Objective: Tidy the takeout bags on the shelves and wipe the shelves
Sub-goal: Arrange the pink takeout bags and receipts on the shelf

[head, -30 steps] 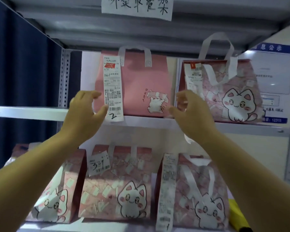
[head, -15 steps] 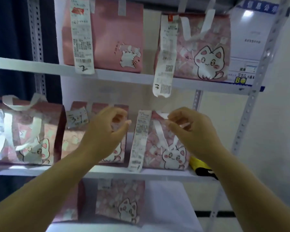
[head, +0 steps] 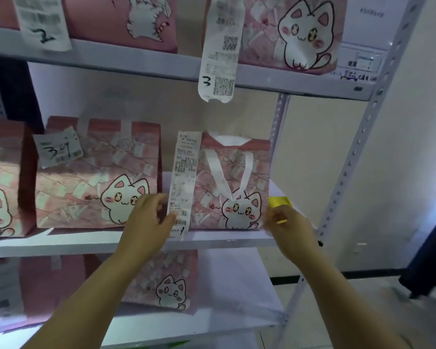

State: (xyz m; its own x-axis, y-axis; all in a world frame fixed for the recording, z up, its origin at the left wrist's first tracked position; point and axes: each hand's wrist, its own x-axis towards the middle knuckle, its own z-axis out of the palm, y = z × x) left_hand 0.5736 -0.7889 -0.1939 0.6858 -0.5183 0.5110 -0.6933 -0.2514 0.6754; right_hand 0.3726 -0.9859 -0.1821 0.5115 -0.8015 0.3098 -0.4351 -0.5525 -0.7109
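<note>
A pink cat-print takeout bag (head: 237,187) stands at the right of the middle shelf (head: 212,241), with a long receipt (head: 184,177) marked 1 hanging down its left front. My left hand (head: 146,220) is at the bag's lower left corner, fingers loosely curled, thumb touching the receipt's lower end. My right hand (head: 287,225) is at the bag's lower right corner, and its fingers curl round a yellow object (head: 278,202) lying beside the bag. A second cat bag (head: 96,177) labelled 3-something stands to the left.
A third bag (head: 0,182) is cut off at the left edge. The upper shelf (head: 136,62) carries two pink bags with receipts marked 2 and 3. The lower shelf (head: 237,285) holds more bags. A perforated metal upright (head: 358,147) frames the right side.
The view dropped from the upper shelf to the middle one. Both hands came down and spread to either side of the right-hand bag, and the right one reached the yellow object.
</note>
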